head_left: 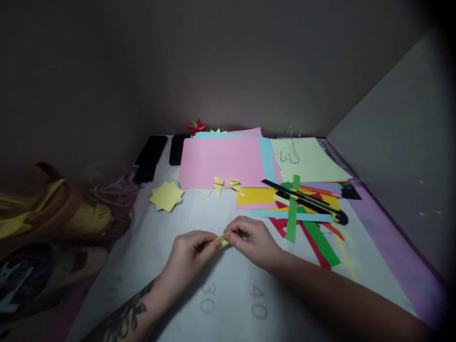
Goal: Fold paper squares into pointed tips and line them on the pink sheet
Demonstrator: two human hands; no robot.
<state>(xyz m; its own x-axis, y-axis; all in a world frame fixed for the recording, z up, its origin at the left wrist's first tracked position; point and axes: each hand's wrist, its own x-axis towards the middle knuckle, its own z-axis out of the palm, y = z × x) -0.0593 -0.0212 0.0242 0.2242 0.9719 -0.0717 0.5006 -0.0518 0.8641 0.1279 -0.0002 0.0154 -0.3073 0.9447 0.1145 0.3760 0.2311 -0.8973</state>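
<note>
A small piece of yellow paper [223,241] is pinched between my two hands above the white mat [233,294]. My left hand [192,251] grips its left end with thumb and fingers, and my right hand [251,240] grips the other end. Most of the paper is hidden by my fingers. Just beyond my hands lie two folded yellow paper pieces, one on the left [218,185] and one on the right [235,185]. A stack of star-shaped yellow paper [166,195] rests farther left.
Pink sheets [221,161] and pale green sheets [308,159] lie at the back. To the right, a black-and-yellow utility knife [320,205] rests on coloured paper strips [292,218]. Two dark phones [151,154] and a red-green paper star [196,126] are behind. Jars [78,218] stand left.
</note>
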